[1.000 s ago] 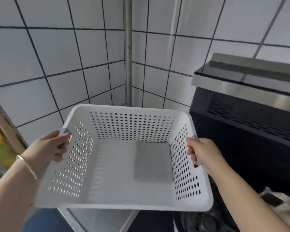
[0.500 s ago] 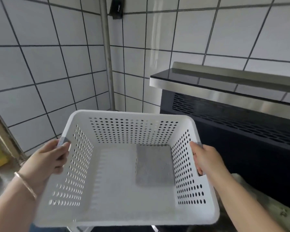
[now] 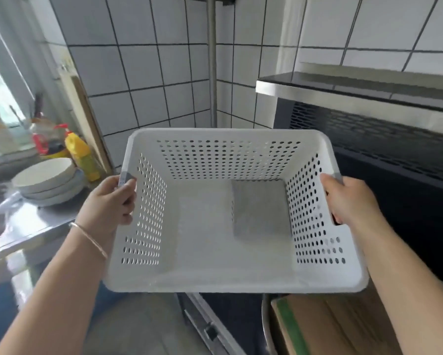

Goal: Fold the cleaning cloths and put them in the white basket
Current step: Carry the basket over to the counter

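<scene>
With the left hand (image 3: pixel 110 203) and right hand (image 3: pixel 348 201) each gripping a side handle, the white basket (image 3: pixel 230 280) fills mid-frame, a folded grey cloth (image 3: pixel 261 211) inside; carry it level, I'd judge.

White basket (image 3: pixel 235 275) with rows of little round holes dotted across its walls, plus grey grip bits on the side rims. A plain grey cloth (image 3: pixel 261 211) sits inside. Wall tiles (image 3: pixel 148 70) are white with dark grout in a grid. Yellow bottle (image 3: pixel 83 157) with a red top, off-white plates (image 3: pixel 46 180), shiny silver bench (image 3: pixel 23 229), brown cardboard box (image 3: pixel 343 326) with a green stripe.
</scene>
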The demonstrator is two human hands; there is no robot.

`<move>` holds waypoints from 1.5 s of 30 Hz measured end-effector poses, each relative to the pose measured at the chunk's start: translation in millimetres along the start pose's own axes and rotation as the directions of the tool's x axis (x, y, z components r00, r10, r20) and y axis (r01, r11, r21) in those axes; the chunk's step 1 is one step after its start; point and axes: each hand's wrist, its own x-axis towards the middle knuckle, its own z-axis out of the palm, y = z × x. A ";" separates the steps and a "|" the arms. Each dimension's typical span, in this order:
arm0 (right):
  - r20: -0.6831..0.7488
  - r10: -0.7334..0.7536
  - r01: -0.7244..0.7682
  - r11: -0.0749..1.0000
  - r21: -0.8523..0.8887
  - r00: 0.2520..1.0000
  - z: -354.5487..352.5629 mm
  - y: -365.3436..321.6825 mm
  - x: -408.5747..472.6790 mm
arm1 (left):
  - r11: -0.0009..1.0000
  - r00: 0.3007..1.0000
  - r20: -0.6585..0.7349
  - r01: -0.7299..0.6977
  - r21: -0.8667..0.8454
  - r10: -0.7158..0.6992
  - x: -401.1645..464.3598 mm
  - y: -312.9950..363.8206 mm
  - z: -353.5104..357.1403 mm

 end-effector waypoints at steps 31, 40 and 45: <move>0.414 -0.176 0.161 0.984 0.071 0.893 -23.0 30.9 -362.9 | 0.996 0.937 -0.341 0.081 0.024 -0.068 -441.7 -1.3 -245.3; 0.714 -0.308 0.310 0.941 0.133 0.629 64.6 -4.1 -476.4 | 0.957 0.661 -0.701 0.098 -0.273 -0.267 -603.9 -32.3 -357.4; 0.836 -0.335 0.346 0.919 0.189 0.434 129.0 -37.3 -570.7 | 0.879 0.706 -0.630 -0.020 -0.476 -0.325 -694.5 -40.2 -423.2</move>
